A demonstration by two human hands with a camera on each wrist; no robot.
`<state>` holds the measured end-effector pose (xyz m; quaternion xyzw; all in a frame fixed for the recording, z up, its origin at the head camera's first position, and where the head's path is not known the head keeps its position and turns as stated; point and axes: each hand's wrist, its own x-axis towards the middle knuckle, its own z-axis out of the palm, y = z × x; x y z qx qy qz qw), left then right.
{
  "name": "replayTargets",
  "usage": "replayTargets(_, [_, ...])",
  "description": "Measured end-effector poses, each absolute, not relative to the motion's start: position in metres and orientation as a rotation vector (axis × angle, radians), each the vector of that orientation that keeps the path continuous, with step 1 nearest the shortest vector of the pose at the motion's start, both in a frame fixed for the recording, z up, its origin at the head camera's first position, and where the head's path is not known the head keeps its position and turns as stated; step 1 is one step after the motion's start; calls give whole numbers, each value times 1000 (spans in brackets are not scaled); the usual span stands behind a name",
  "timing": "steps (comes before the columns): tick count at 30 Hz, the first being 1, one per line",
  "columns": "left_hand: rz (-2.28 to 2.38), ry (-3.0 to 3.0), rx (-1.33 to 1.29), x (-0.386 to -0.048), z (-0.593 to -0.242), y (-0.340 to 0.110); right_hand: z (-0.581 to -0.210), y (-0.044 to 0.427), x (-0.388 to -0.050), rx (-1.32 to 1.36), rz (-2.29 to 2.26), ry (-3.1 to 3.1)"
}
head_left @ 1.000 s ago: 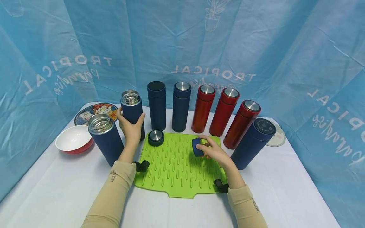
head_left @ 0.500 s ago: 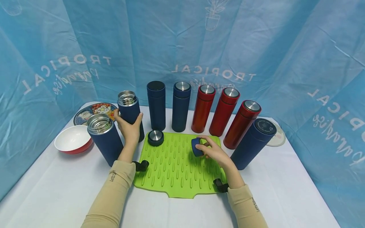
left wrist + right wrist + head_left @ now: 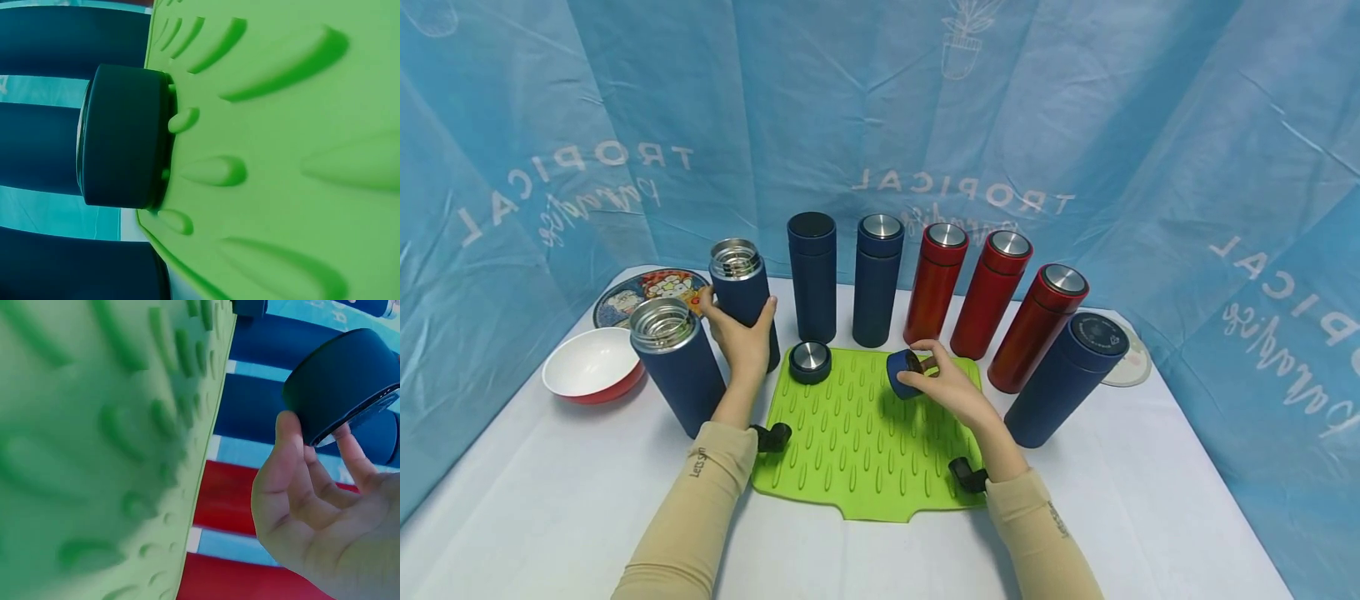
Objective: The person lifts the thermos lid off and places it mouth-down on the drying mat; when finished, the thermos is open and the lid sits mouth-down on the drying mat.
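My left hand grips an uncapped navy thermos bottle at the back left; its bare steel neck faces up. My right hand pinches a navy bottle cap between thumb and fingers, tilted on its side above the green ribbed mat. In the right wrist view that cap is seen close, the thumb and fingertips at its rim. Another navy cap with a steel top sits at the mat's back left corner, and the left wrist view shows its side. The left hand is outside that view.
A second uncapped navy bottle stands left of my left forearm, beside a red-and-white bowl and a patterned plate. Capped bottles arc behind the mat: navy, red, and a wide navy one at right.
My right hand has moved left and slightly up with the cap, whose tilt has changed. The left hand shifted slightly left with its bottle earlier and then stayed put.
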<state>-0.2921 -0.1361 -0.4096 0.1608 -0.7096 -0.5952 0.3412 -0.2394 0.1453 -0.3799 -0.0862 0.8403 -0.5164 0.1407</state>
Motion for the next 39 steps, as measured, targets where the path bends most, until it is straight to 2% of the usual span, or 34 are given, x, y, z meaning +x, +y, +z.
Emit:
replayTargets(5, [-1536,-1877,432,-290,-407,-135,-396,138,-257,-287,-1483,2483])
replayTargets(18, [-1456,-1933,379,-280,-409,-130,-402,110,-277,-328,-1435,2537])
replayTargets(27, [-1208,-1899,174,-254,-408,-108,-402,93,-287,-409,-1343,2589])
replayTargets(39, [-974,-1892,-209,-240,-398,-103,-416,82,-297,-446,-1203,2675])
